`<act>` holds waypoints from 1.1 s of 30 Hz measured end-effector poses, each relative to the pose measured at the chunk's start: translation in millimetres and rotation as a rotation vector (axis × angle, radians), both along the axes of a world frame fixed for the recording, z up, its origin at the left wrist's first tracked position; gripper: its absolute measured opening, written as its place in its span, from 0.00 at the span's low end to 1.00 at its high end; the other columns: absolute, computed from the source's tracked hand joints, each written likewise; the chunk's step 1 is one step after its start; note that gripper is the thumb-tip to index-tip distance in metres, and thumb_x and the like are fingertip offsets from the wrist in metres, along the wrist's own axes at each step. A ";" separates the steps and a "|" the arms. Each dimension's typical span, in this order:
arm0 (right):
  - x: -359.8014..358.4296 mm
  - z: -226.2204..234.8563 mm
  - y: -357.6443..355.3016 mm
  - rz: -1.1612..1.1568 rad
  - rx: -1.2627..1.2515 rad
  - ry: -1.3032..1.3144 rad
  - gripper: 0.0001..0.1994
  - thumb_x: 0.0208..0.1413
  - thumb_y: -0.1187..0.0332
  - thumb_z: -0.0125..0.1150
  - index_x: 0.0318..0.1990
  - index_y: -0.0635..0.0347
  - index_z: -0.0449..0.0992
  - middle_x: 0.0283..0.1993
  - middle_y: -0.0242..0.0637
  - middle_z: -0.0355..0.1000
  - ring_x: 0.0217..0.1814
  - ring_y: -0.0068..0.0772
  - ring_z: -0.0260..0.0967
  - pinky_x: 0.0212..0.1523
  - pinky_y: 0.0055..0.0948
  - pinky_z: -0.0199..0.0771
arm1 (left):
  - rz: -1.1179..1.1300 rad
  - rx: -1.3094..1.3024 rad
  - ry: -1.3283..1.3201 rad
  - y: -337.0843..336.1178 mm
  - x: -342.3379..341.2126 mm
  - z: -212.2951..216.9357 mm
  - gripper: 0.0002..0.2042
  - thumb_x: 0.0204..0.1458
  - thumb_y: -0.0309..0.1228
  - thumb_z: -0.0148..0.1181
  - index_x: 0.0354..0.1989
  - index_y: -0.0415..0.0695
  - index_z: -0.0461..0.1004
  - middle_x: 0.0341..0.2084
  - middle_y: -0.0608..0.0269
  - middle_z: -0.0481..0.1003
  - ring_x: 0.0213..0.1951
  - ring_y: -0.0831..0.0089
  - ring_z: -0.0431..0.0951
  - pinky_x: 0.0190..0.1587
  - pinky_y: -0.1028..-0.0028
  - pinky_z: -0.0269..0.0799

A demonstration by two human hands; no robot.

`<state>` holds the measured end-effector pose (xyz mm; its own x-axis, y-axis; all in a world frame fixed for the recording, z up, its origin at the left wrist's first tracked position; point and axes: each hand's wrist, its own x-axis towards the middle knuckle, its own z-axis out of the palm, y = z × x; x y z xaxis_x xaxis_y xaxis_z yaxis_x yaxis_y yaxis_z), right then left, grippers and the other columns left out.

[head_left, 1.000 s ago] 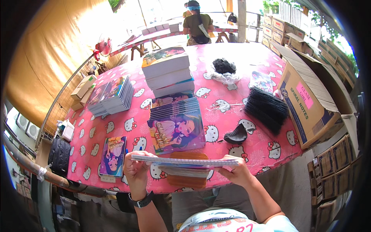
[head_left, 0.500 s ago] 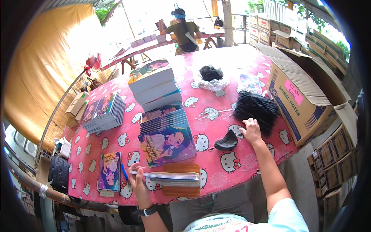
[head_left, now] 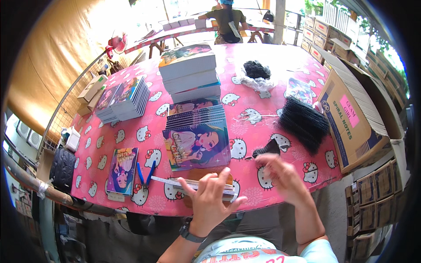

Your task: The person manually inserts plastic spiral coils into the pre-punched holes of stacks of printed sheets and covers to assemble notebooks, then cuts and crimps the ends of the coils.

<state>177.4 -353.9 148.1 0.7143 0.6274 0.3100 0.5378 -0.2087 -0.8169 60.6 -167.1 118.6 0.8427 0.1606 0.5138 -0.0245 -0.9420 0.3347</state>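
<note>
My left hand (head_left: 211,195) lies with fingers spread over a thin notebook block (head_left: 169,180), which is seen edge-on upon a brown wooden board (head_left: 209,175). To its right, my right hand (head_left: 283,177) is raised above the table edge, smeared by motion; whether it holds anything cannot be made out. Just beyond it lies a small black object (head_left: 266,149). A heap of black spiral binding coils (head_left: 303,125) sits farther right. Pliers with blue handles (head_left: 145,175) rest left of the block, beside an illustrated notebook (head_left: 122,171).
Spiral notebooks (head_left: 197,147) lie fanned ahead, before a tall book stack (head_left: 188,72). Another notebook stack (head_left: 123,100) stands left. A bag of black material (head_left: 256,72) is farther back. An open carton (head_left: 351,118) borders the right side. A person (head_left: 228,22) sits at the far table.
My right hand has drawn back from the coils toward my left hand. My left hand has moved from the block's left end to over its middle. The view has shifted.
</note>
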 end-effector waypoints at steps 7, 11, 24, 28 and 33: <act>-20.4 -11.8 21.8 0.119 0.007 -0.028 0.14 0.48 0.79 0.63 0.44 0.57 0.77 0.34 0.35 0.69 0.36 0.28 0.71 0.34 0.26 0.74 | -0.022 0.057 -0.063 -2.0 10.1 -8.1 0.15 0.44 0.44 0.63 0.38 0.51 0.76 0.33 0.69 0.72 0.46 0.70 0.70 0.63 0.37 0.29; -19.8 -10.7 27.9 0.078 0.051 0.038 0.13 0.44 0.79 0.67 0.40 0.59 0.79 0.32 0.33 0.70 0.35 0.27 0.70 0.34 0.24 0.71 | -0.210 -0.180 -0.030 12.6 8.5 5.0 0.09 0.45 0.36 0.64 0.35 0.51 0.76 0.31 0.69 0.74 0.41 0.71 0.73 0.62 0.51 0.44; -13.2 -14.1 33.5 0.201 0.085 -0.163 0.12 0.41 0.83 0.63 0.35 0.58 0.77 0.38 0.33 0.74 0.41 0.33 0.71 0.40 0.30 0.73 | -0.271 -0.255 -0.156 24.9 6.5 0.5 0.10 0.41 0.24 0.66 0.33 0.53 0.77 0.28 0.74 0.77 0.35 0.75 0.76 0.60 0.61 0.53; -10.4 -14.0 35.7 0.226 0.102 -0.281 0.14 0.37 0.84 0.64 0.34 0.56 0.78 0.35 0.31 0.74 0.36 0.30 0.69 0.37 0.28 0.70 | -0.273 -0.273 -0.165 25.3 4.6 -0.8 0.10 0.41 0.25 0.66 0.32 0.53 0.77 0.27 0.74 0.77 0.35 0.75 0.76 0.58 0.62 0.55; -10.3 -12.2 37.1 0.281 0.135 -0.295 0.14 0.36 0.84 0.62 0.33 0.57 0.77 0.34 0.31 0.73 0.36 0.32 0.68 0.38 0.29 0.71 | -0.264 -0.278 -0.193 24.0 1.8 -1.9 0.09 0.42 0.25 0.66 0.32 0.53 0.77 0.27 0.73 0.77 0.34 0.75 0.77 0.56 0.64 0.57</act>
<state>167.1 -316.8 136.0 0.3897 0.7248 0.5682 0.7731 0.0778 -0.6295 62.4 -143.1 116.6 0.7659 0.1068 0.6340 -0.3399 -0.7698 0.5403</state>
